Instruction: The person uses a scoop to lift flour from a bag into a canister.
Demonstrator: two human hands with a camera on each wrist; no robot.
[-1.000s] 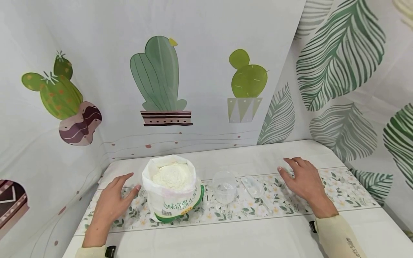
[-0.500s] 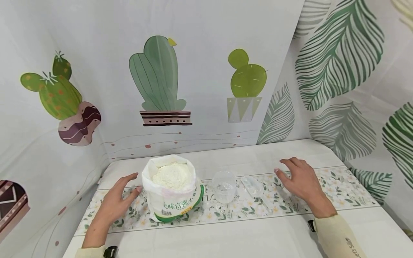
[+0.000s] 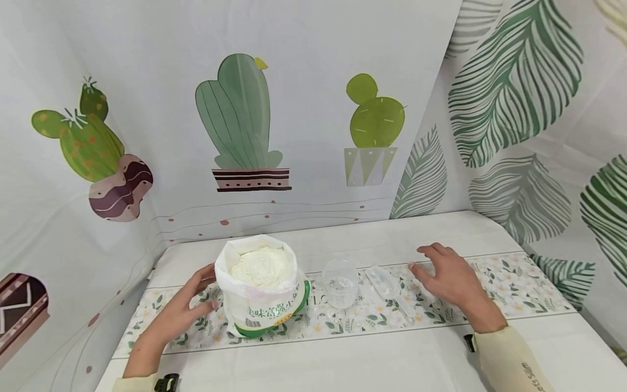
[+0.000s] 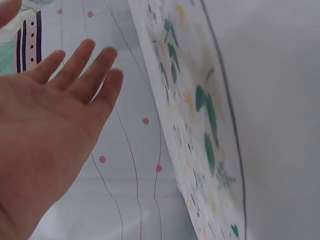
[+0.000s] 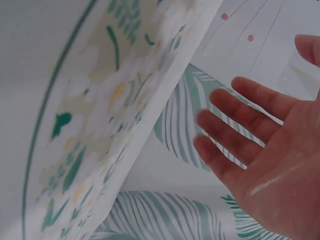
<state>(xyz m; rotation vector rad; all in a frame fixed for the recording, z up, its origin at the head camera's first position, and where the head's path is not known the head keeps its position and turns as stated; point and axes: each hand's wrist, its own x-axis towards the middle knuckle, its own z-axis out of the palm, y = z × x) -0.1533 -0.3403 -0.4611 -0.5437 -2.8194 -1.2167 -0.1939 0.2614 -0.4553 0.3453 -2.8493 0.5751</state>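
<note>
An opened white bag (image 3: pixel 262 310) with green print stands on the table, its top rolled back around heaped white powder (image 3: pixel 262 267), like flour. My left hand (image 3: pixel 178 313) is at the bag's left side with fingers spread; its fingertips reach the bag's edge, though contact is unclear. In the left wrist view that hand (image 4: pixel 60 110) shows its palm and holds nothing. Right of the bag sit a clear round plastic container (image 3: pixel 340 286) and a clear plastic scoop (image 3: pixel 384 283). My right hand (image 3: pixel 448 277) hovers right of the scoop, its palm bare in the right wrist view.
A white tablecloth (image 3: pixel 313 362) with a flowered band covers the table. Behind it hangs a white curtain (image 3: pixel 313 109) printed with cacti, and leaf-patterned cloth (image 3: pixel 519 201) closes off the right side.
My left hand has moved right, up to the bag's side. The right hand has drifted a little left toward the scoop. The bag, container and scoop have stayed put.
</note>
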